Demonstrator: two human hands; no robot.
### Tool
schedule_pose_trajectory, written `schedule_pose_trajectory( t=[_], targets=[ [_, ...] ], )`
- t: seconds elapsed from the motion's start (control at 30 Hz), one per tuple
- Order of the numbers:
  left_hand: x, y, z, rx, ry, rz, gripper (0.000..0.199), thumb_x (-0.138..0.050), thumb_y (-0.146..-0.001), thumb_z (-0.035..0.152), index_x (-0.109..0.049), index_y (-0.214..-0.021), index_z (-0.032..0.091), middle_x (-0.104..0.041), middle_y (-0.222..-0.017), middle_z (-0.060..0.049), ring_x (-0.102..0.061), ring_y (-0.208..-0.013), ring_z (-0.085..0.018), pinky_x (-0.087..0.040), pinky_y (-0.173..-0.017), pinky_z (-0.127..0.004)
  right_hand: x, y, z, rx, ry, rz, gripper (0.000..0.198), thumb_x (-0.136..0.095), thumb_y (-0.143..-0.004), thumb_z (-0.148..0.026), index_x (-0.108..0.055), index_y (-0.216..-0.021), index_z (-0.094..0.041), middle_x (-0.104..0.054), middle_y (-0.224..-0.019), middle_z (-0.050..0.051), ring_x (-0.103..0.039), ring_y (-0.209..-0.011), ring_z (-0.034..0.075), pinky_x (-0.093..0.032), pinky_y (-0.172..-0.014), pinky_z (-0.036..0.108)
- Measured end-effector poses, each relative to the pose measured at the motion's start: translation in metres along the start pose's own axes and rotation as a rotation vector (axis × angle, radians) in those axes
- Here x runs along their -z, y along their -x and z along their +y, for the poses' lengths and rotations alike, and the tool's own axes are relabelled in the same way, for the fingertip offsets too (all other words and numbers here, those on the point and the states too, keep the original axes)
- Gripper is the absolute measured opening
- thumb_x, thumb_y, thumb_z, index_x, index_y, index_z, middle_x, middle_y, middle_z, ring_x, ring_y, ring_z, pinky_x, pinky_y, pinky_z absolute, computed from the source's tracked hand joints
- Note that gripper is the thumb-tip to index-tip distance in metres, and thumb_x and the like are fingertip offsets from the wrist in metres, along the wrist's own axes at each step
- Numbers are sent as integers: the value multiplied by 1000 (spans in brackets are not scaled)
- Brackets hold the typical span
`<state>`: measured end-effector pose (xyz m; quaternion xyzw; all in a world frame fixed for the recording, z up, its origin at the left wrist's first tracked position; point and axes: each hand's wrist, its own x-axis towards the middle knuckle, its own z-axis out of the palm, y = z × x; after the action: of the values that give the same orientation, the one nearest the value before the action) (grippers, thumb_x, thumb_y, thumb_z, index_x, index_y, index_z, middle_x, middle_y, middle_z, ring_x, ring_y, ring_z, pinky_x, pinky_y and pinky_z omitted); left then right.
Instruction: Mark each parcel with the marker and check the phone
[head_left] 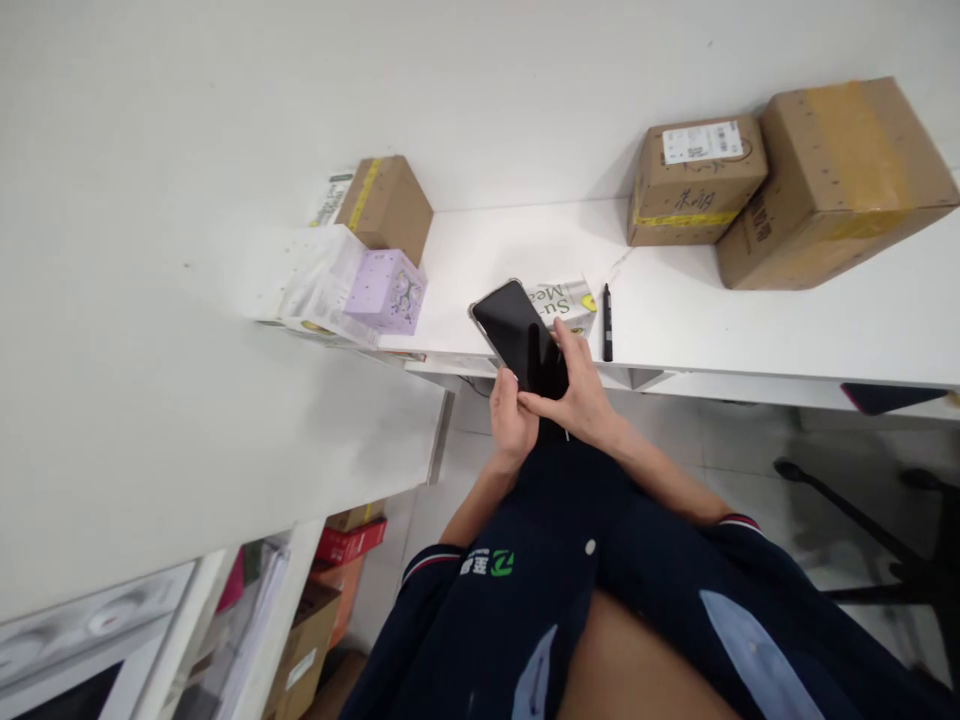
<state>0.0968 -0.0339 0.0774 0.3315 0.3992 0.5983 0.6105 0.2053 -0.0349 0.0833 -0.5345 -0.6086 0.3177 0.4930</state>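
Observation:
Both of my hands are on a smartphone [517,335] with a black screen and a clear case. It is tilted, its upper end over the desk's front edge. My left hand [514,420] is closed around the phone's lower left side, with its thumb along the edge. My right hand [585,395] grips the lower part, thumb across the bottom and a finger at the right edge. The fingers beneath the phone are hidden. Behind it on the desk lies a white printed box [562,305], partly covered. A black marker pen [607,322] lies just right of that box.
A small carton [694,185] and a large taped carton [840,190] stand on the white desk [510,230] at right. To the left are a brown box [390,205], a purple box [386,290] and a plastic bag [322,280]. A chair base [885,550] stands lower right.

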Motion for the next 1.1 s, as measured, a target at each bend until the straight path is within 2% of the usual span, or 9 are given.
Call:
schedule_pose_trajectory(
  t=[0.07, 0.13, 0.23, 0.33, 0.57, 0.73, 0.87, 1.1],
  targets=[
    [3, 1, 4, 74, 80, 26, 53, -53, -91, 63, -70, -119, 21, -71, -128, -9, -59, -131, -26, -45, -116, -43, -3, 0, 3, -28, -104, -7, 91, -78, -73, -46, -35, -152, -28, -51, -136, 14, -56, -121, 30, -53, -101, 53],
    [3, 3, 5, 133, 169, 68, 49, -48, -96, 58, -71, -119, 20, -72, -126, -9, -61, -130, -25, -45, -115, -44, -5, 0, 6, -64, -248, 26, 73, -75, -78, -47, -46, -142, -29, -55, -128, 10, -61, -103, 23, -58, -87, 45],
    [-2, 5, 3, 180, 271, 159, 43, -44, -100, 47, -74, -111, 19, -76, -115, -7, -63, -126, -23, -47, -113, -40, -9, 1, 7, -135, -416, 117, 46, -69, -84, -47, -57, -125, -28, -60, -111, 5, -59, -85, 16, -57, -77, 35],
    [-7, 7, 1, 201, 319, 245, 39, -44, -100, 41, -76, -102, 18, -78, -107, -7, -64, -124, -23, -47, -112, -38, -13, 3, 6, -189, -484, 166, 37, -69, -85, -47, -59, -114, -27, -61, -94, 1, -55, -77, 14, -55, -72, 31],
    [-9, 6, 0, 248, 317, 285, 39, -47, -99, 44, -75, -99, 17, -78, -105, -7, -64, -125, -24, -48, -111, -38, -11, 2, 3, -226, -529, 152, 33, -71, -82, -43, -57, -107, -26, -59, -91, 0, -55, -77, 14, -53, -70, 29],
    [-9, 5, -1, 234, 325, 265, 38, -45, -101, 40, -73, -104, 15, -77, -109, -8, -63, -126, -24, -47, -112, -39, -10, -2, 3, -228, -541, 162, 32, -71, -81, -42, -56, -105, -26, -59, -88, -1, -55, -76, 13, -52, -68, 28],
    [-10, 3, 0, 243, 309, 231, 40, -47, -99, 44, -73, -106, 15, -75, -113, -9, -63, -126, -25, -48, -110, -40, -11, -2, 4, -189, -537, 194, 32, -71, -82, -43, -55, -105, -27, -59, -90, -1, -56, -79, 14, -51, -70, 28],
    [-7, -1, -8, 206, 232, 333, 30, -58, -93, 46, -71, -96, 19, -75, -91, -3, -71, -94, -18, -56, -91, -31, -14, 1, 8, -167, -549, 210, 35, -71, -81, -44, -51, -105, -27, -57, -94, 0, -56, -84, 15, -49, -73, 30]
  ],
)
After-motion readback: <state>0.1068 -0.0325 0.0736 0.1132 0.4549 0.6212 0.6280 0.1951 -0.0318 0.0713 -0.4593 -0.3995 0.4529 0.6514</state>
